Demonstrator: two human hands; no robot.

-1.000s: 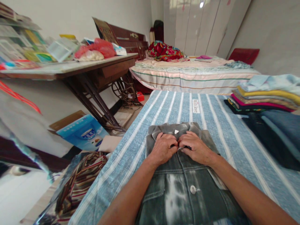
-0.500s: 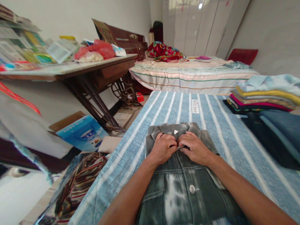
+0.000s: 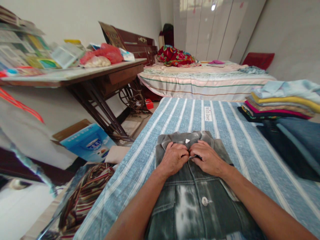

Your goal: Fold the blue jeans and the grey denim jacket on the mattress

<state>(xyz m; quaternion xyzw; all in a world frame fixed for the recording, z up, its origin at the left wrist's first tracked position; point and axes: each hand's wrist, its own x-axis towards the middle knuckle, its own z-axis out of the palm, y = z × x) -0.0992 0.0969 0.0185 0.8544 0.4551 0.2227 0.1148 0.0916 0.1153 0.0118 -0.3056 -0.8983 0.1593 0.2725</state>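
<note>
A grey-green washed denim jacket (image 3: 192, 203) lies flat, front up, on a blue striped sheet (image 3: 182, 113). Its collar points away from me and a white button (image 3: 204, 201) shows lower down the front. My left hand (image 3: 173, 159) and my right hand (image 3: 207, 158) meet just below the collar. Both have their fingers curled and pinched on the jacket's front edges, thumbs nearly touching. What sits between the fingertips is hidden.
Folded clothes (image 3: 282, 100) are stacked at the right on the sheet, with dark jeans (image 3: 295, 143) beside them. A cluttered sewing-machine table (image 3: 82, 71) stands at the left. A striped cloth bundle (image 3: 85, 193) and a blue box (image 3: 87, 141) lie on the floor. Another bed (image 3: 205, 78) is behind.
</note>
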